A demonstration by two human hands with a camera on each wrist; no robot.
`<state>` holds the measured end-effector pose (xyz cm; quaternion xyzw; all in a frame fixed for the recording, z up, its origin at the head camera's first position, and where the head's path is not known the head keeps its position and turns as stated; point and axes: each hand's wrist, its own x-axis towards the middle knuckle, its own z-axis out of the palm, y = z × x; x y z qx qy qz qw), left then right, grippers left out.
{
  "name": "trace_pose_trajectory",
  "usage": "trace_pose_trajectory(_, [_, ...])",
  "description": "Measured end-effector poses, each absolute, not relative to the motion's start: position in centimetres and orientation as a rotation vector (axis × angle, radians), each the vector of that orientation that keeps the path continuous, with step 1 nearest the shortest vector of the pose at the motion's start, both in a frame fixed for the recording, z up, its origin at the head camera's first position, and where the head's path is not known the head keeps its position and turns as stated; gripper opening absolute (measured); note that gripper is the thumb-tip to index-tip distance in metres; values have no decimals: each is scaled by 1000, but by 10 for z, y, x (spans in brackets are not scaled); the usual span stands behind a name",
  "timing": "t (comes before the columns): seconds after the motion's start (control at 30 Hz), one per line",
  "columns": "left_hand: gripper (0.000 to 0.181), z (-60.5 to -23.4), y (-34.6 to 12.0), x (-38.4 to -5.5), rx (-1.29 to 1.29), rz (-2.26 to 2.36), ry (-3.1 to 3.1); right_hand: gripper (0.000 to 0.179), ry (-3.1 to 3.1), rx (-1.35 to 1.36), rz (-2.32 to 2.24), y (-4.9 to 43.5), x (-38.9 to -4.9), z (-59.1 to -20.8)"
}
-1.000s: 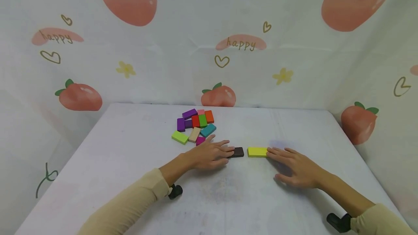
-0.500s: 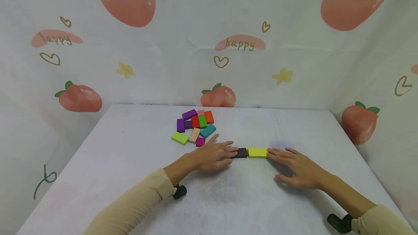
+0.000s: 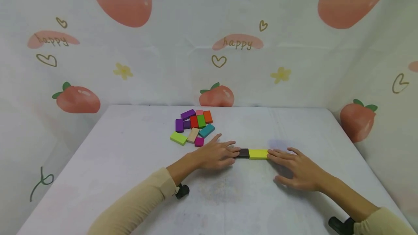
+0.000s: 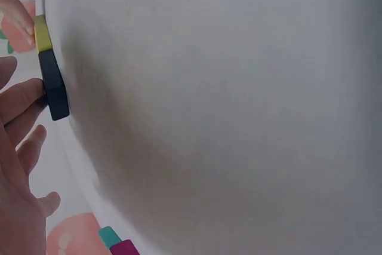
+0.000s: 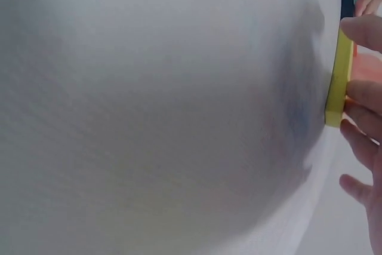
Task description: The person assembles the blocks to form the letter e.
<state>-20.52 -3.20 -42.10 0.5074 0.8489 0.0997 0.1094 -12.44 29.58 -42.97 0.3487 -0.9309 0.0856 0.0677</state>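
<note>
On the white table in the head view, a black block (image 3: 243,153) and a yellow block (image 3: 258,154) lie flat, end to end in one line. Fingertips of my left hand (image 3: 213,155), spread and fairly straight, rest on the black block's left part and hide it. From the other side, my right hand (image 3: 298,169) touches the yellow block's right end with extended fingers, its thumb held apart. The left wrist view shows the black block (image 4: 54,85) meeting the yellow one (image 4: 43,34). In the right wrist view, fingers lie along the yellow block (image 5: 339,82).
Behind my left hand is a loose cluster of several coloured blocks, among them a lime one (image 3: 178,138), a teal one (image 3: 207,130) and a magenta one (image 3: 199,141). A fruit-printed cloth (image 3: 163,64) hangs beyond the table's far edge.
My left hand has slid the black block to the right, closing the gap to the yellow block. My right hand has stayed nearly still at the yellow block's end.
</note>
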Motion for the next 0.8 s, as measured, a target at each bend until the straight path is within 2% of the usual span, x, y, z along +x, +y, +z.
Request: trace_pose_trajectory(0.8, [52,-427,-34,-197,1534,161,2532,67,-2706,1076,236,296,-123,-430])
